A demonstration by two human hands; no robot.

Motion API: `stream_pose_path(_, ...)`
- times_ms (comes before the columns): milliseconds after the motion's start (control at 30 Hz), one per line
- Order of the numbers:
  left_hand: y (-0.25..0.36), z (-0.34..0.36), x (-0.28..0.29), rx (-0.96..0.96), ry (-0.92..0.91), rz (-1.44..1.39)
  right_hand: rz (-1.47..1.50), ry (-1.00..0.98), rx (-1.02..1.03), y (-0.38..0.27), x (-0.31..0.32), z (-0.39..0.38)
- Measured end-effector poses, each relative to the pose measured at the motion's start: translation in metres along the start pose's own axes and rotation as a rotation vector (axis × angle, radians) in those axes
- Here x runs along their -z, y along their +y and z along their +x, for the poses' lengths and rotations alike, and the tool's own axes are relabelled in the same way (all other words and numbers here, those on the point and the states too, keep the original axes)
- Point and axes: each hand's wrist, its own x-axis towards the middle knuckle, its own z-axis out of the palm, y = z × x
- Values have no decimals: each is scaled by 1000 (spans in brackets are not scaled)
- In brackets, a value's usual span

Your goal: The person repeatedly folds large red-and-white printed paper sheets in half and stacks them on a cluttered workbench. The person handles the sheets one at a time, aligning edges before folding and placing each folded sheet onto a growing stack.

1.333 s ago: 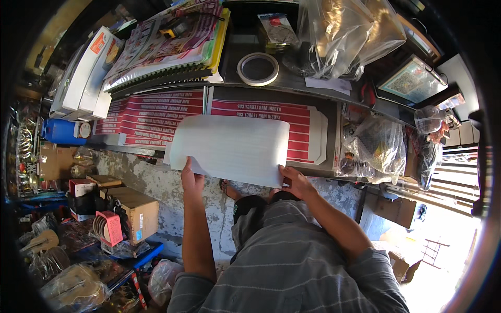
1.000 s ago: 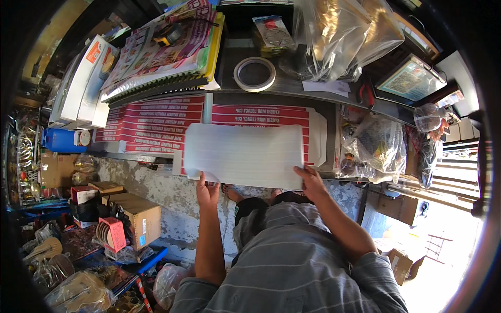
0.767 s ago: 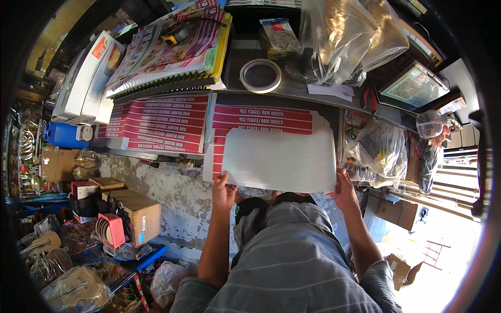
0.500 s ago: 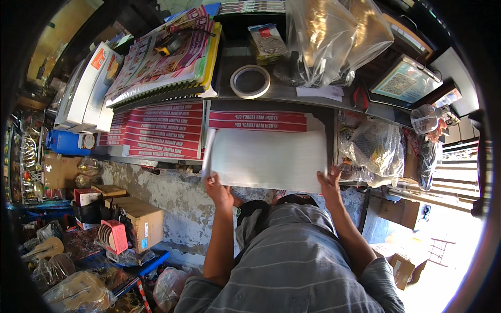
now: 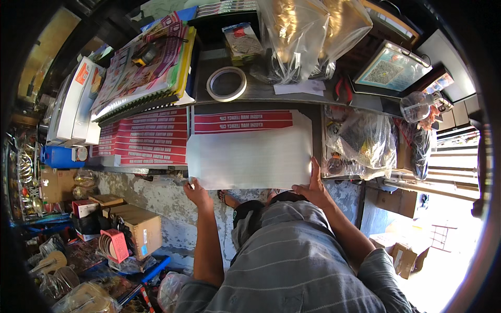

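Observation:
A wide, semi-glossy white sheet (image 5: 248, 159) lies in front of me at the counter's lower shelf. It covers most of a sheet of red printed strips (image 5: 242, 121), whose top two bands show beyond its far edge. My left hand (image 5: 199, 194) grips the near left corner, fingertips closed at the edge. At the near right corner, my right hand (image 5: 315, 189) holds the sheet with its thumb on top; the index finger reaches along the right edge and the other fingers are partly hidden.
Left of the sheet lie more red printed strips (image 5: 151, 138). Above them sits a pile of colourful printed papers (image 5: 141, 65). A tape roll (image 5: 226, 84), red-handled pliers (image 5: 343, 89) and plastic-wrapped items (image 5: 295, 39) rest on the upper shelf. Cardboard boxes (image 5: 136, 227) stand lower left.
The sheet's raised, curled left side has come down flatter. My left hand has moved lower at its corner, and my right hand has spread along the right edge. The whole view has shifted slightly.

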Motion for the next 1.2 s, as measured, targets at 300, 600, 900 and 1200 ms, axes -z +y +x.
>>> stream_pose_path(300,49,-26,22,62,-300,145,53,139,-303,-13,17,9)
stream_pose_path(600,39,-8,17,286,-536,215,409,63,-62,-14,-8,20)
stream_pose_path(900,54,-42,-15,256,-724,226,-164,312,94,-28,-56,65)
stream_pose_path(1200,61,-65,-42,340,-725,114,-239,124,570,-65,-64,65)
